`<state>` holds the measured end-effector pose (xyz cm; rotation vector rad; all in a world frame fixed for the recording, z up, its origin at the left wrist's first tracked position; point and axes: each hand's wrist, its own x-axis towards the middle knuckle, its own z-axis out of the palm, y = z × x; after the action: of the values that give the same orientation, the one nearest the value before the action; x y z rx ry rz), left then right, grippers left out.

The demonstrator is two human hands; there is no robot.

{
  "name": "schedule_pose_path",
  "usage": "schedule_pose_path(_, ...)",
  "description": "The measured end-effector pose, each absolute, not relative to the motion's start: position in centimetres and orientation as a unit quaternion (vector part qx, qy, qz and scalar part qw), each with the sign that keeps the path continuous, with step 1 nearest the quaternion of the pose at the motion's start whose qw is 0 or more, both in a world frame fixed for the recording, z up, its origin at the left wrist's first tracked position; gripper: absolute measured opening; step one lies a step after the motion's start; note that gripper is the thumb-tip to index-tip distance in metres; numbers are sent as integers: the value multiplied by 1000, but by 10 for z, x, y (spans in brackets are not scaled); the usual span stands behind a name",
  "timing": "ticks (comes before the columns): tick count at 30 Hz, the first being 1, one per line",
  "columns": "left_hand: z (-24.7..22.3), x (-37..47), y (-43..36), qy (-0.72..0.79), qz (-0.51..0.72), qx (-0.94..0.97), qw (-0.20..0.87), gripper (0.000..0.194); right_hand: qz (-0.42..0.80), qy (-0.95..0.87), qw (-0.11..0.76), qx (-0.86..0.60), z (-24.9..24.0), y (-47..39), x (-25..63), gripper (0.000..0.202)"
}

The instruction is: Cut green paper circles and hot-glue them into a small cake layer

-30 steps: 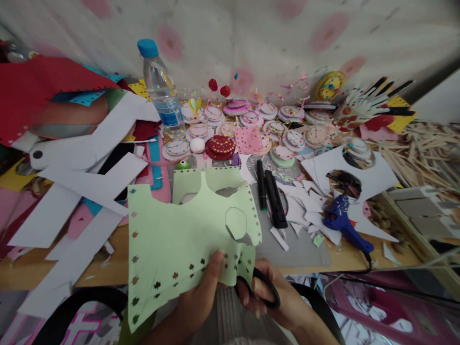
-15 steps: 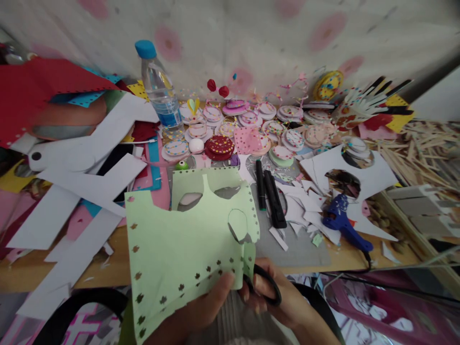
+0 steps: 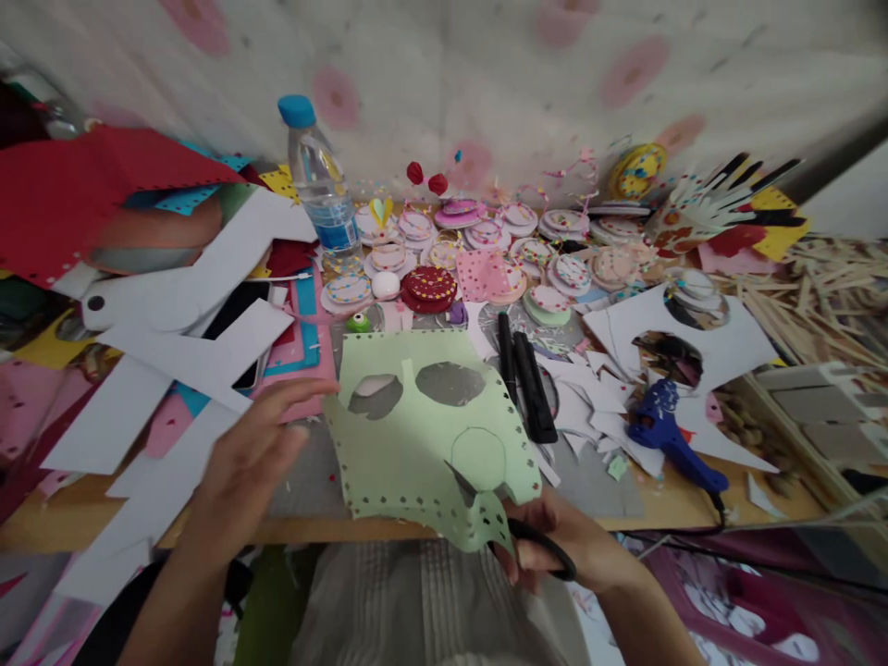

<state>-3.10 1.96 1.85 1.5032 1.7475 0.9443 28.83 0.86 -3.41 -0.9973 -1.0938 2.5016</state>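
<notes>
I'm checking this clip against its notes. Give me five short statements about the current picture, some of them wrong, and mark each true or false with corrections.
1. The right hand holds black-handled scissors. True.
2. A drawn circle shows on the light green paper. True.
3. The left hand is gripping the glue gun. False: the left hand is open by the paper's left edge, and the blue glue gun lies over to the right.
4. The water bottle has a red cap. False: the water bottle has a blue cap.
5. The black marker lies to the left of the black cutter. True.
</notes>
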Motion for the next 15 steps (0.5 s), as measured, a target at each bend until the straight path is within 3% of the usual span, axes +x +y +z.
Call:
schedule_pose_path(7,22,14,37,574,229,695,368,28,857,-371,119,-337,-33,9,285,59)
schedule_pose_path(12,20,24,26,621,221,499,563,35,861,-354,149,-334,-33,5,279,59)
schedule_pose_path(15,25,34,18,630,271,390,615,34,862,-343,166,-334,-35,1,275,60)
